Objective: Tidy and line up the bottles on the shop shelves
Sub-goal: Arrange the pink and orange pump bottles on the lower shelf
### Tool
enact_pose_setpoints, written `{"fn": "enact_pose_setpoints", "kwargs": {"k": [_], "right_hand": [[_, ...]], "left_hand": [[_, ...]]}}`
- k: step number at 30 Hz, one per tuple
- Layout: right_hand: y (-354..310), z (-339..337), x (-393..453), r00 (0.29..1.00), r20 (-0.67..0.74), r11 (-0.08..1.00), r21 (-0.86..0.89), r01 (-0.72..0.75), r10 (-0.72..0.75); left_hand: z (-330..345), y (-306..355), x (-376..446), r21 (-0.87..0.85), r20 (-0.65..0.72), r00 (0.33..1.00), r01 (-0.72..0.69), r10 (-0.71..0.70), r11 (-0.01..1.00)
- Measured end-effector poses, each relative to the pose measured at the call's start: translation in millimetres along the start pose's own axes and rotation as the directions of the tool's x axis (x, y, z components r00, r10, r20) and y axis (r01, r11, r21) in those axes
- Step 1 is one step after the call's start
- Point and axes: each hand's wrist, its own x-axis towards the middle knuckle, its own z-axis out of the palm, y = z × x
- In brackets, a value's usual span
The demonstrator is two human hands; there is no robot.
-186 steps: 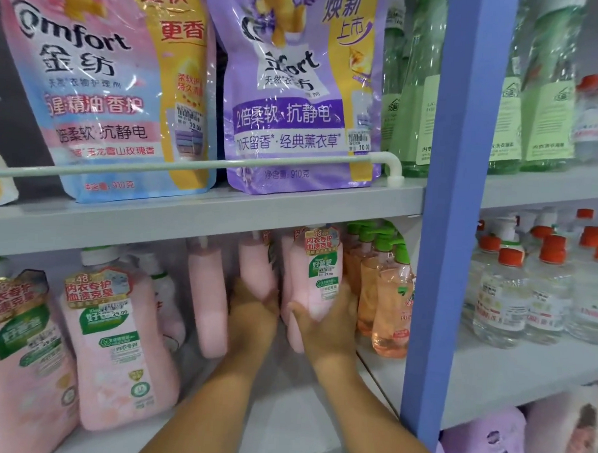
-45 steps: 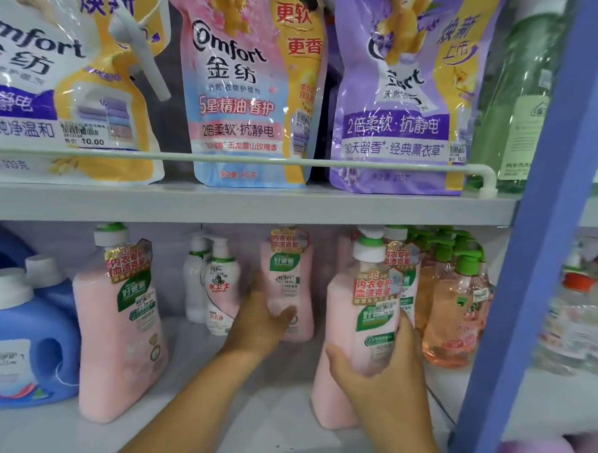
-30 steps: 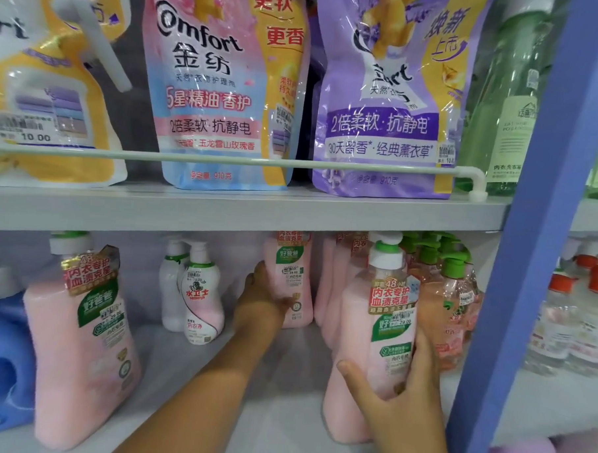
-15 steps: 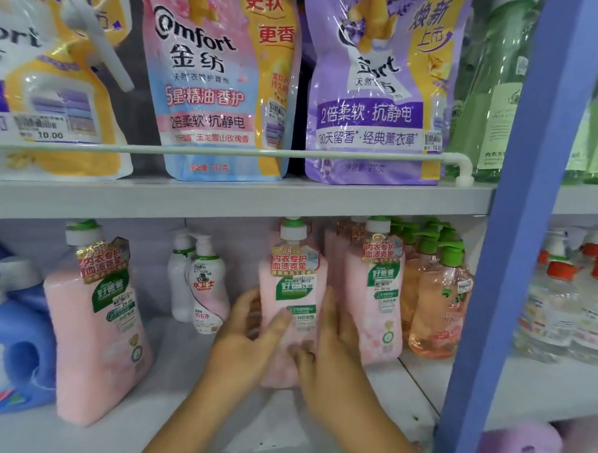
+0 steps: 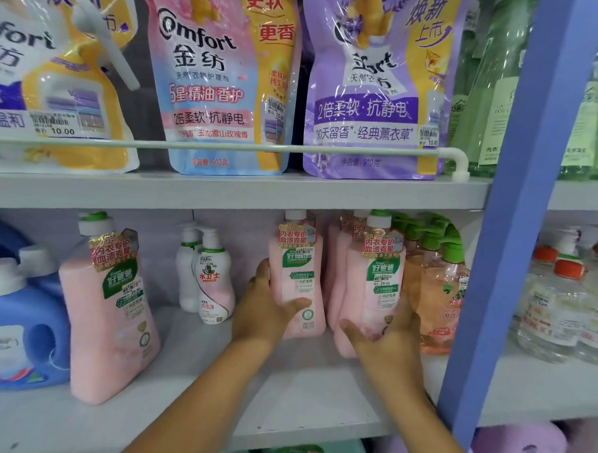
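Note:
Two pink detergent bottles stand upright side by side on the middle shelf (image 5: 304, 391). My left hand (image 5: 263, 307) grips the left pink bottle (image 5: 297, 270) from its left side, thumb across the lower label. My right hand (image 5: 385, 336) wraps round the base of the right pink bottle (image 5: 377, 281), which stands a little nearer the front. More pink bottles stand behind these two, partly hidden. A third large pink bottle (image 5: 112, 307) stands alone further left.
Orange pump bottles (image 5: 438, 301) crowd against the right pink bottle, next to the blue upright post (image 5: 502, 235). Two small white pump bottles (image 5: 209, 277) stand at the back, blue jugs (image 5: 16, 323) at the far left. Softener pouches (image 5: 221, 79) fill the upper shelf behind a rail.
My right hand has left the middle bottle and taken the bottle to its right. My left hand keeps hold of the middle bottle, which now stands further back on the shelf.

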Motion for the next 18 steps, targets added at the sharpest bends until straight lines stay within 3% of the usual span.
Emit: {"fn": "enact_pose_setpoints", "kwargs": {"k": [18], "right_hand": [[0, 4, -1, 1.0, -0.013, 0.999, -0.049, -0.007, 0.006]], "left_hand": [[17, 3, 8, -0.079, -0.013, 1.0, -0.016, 0.015, 0.997]]}}
